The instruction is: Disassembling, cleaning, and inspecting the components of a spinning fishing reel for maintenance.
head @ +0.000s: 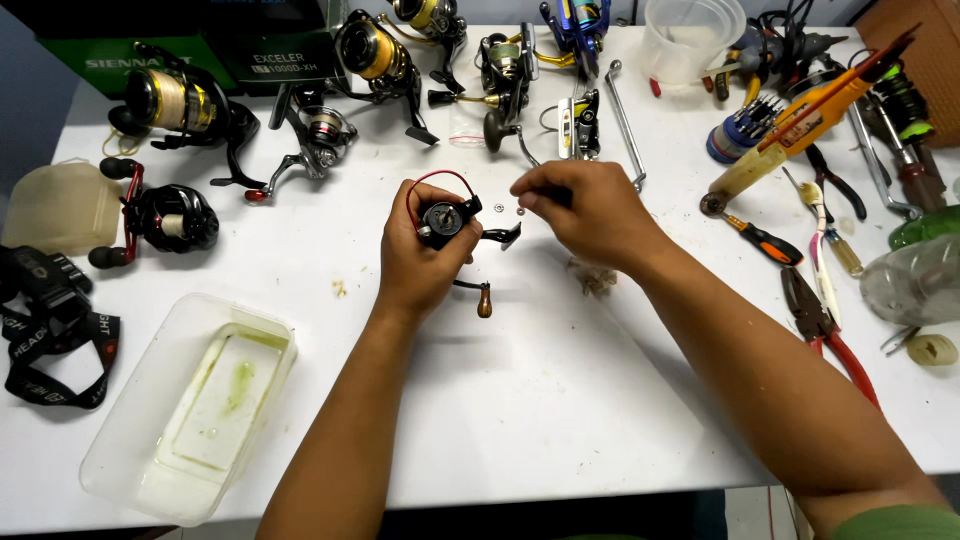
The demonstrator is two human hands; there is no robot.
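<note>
My left hand (420, 262) grips a small black fishing reel (443, 219) with a red bail wire and a brown handle knob hanging below it. My right hand (580, 210) hovers just to the reel's right, fingertips pinched together; whether a tiny part sits between them I cannot tell. A small washer (499, 208) and a tiny red ring (520, 211) lie on the white table (540, 400) between the two hands.
Several other reels (180, 105) line the table's back. A clear plastic tub (190, 405) sits front left, a headlamp (50, 310) at far left. Pliers (825, 330), screwdrivers (765, 240), a bit holder (740, 130) and a plastic cup (690, 40) crowd the right side.
</note>
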